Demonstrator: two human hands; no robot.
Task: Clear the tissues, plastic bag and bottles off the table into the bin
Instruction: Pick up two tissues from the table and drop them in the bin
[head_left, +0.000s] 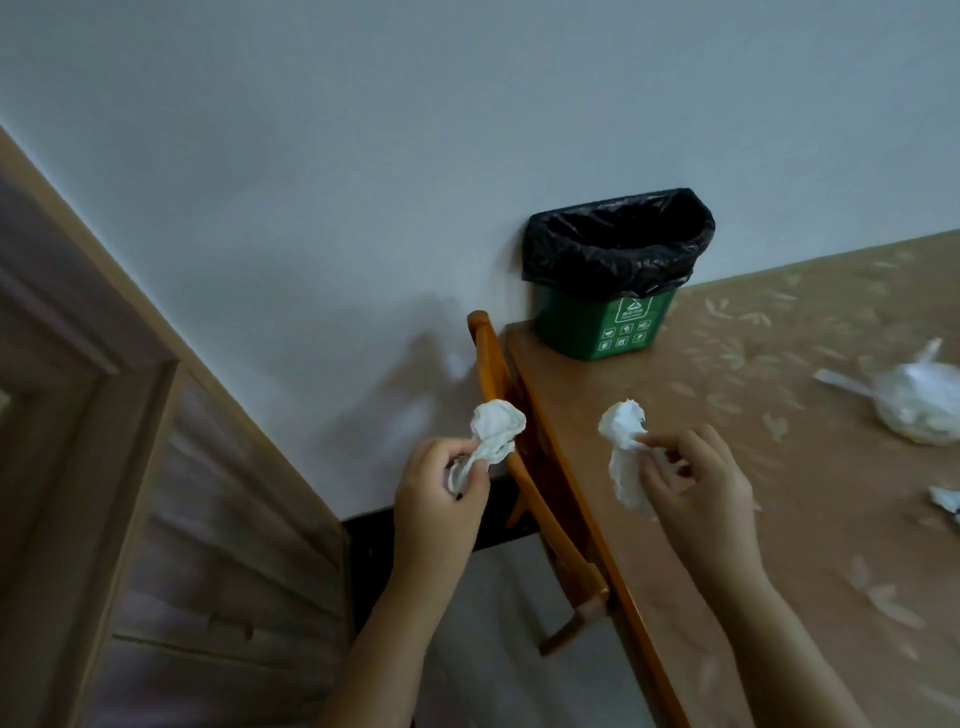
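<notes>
Dim pale wall (311, 156), wooden door (130, 467), wooden chair (519, 467).

The bin (605, 325) is green with white symbols, lined with a black bag (618, 239). The table (753, 364) wears a tan cloth with a pale leaf pattern. 2 tissues (496, 428) are white. The chair (498, 384) is orange-brown wood.

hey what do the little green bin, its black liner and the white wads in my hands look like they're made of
Small green bin: probably rigid plastic, smooth with printed white icons. Black liner: thin glossy plastic film, crinkled and folded over the rim. White wads in the left hand and right hand: soft matte tissue paper, crumpled and twisted.
</notes>
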